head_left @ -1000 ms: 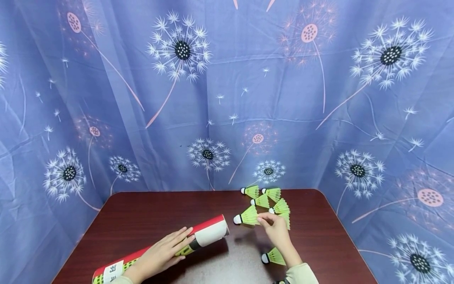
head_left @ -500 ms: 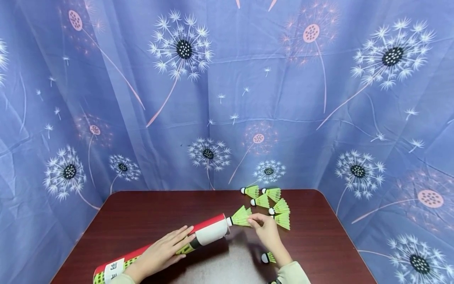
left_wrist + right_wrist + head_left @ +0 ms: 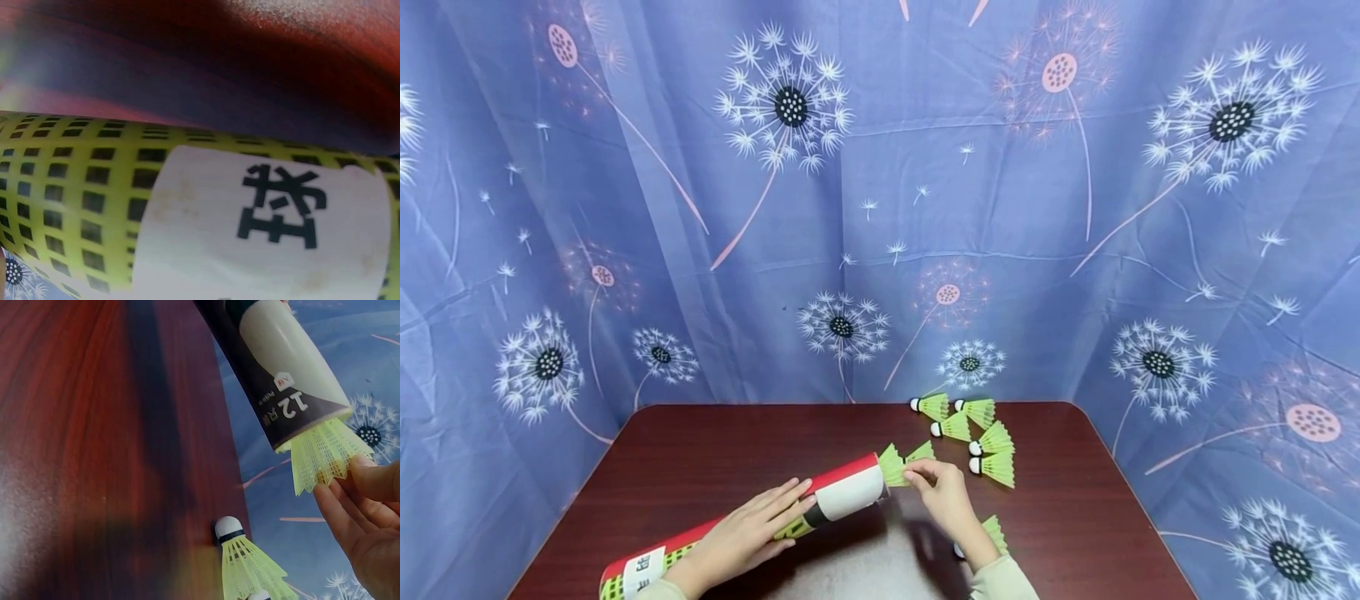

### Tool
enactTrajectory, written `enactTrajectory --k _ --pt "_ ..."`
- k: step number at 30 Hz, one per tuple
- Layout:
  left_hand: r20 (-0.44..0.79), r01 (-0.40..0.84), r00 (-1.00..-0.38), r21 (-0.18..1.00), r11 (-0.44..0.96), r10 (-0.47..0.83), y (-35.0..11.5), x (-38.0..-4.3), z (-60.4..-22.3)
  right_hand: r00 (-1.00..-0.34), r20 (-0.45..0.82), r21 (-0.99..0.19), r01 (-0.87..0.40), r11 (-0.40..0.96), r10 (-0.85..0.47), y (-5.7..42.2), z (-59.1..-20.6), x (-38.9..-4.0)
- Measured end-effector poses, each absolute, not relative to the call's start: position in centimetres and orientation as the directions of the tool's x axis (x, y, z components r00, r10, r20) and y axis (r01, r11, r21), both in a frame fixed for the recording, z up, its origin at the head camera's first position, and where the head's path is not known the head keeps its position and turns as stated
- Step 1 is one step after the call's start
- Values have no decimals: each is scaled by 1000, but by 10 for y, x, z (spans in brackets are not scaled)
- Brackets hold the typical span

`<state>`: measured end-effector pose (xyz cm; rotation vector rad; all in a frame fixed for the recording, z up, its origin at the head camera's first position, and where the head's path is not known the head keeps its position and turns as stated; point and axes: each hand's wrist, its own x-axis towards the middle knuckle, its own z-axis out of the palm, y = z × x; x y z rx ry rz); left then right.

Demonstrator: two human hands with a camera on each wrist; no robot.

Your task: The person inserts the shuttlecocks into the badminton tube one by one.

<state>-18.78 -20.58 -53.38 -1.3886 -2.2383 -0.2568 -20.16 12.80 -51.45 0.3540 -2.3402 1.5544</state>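
My left hand holds a long shuttlecock tube, fingers laid across its top and thumb on the near side. The tube is red, white and yellow-green, tilted with its mouth end raised to the right. At that mouth, my right hand pinches the skirt edge of a yellow-green shuttlecock between thumb and fingers. Its cork is hidden inside the tube and most of the skirt sticks out. The left wrist view shows a white label on the tube's grid-patterned side.
Several shuttlecocks lie on the dark red table toward the back right. One more shuttlecock lies partly hidden behind the right wrist. A blue dandelion-print curtain hangs around the table.
My right hand has moved left with the shuttlecock, whose cork has gone from outside the tube into its mouth. The left hand and tube have stayed nearly still.
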Motion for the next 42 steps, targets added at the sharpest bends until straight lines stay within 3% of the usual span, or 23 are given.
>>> enactTrajectory --k 21,42 --pt "554 900 -298 -108 422 778 -201 -187 -536 -899 425 -816 -432 384 -109 115 -522 -199" --pt "530 898 -318 -96 428 786 -202 -186 -538 -909 385 -822 -416 390 -157 112 -524 -197"
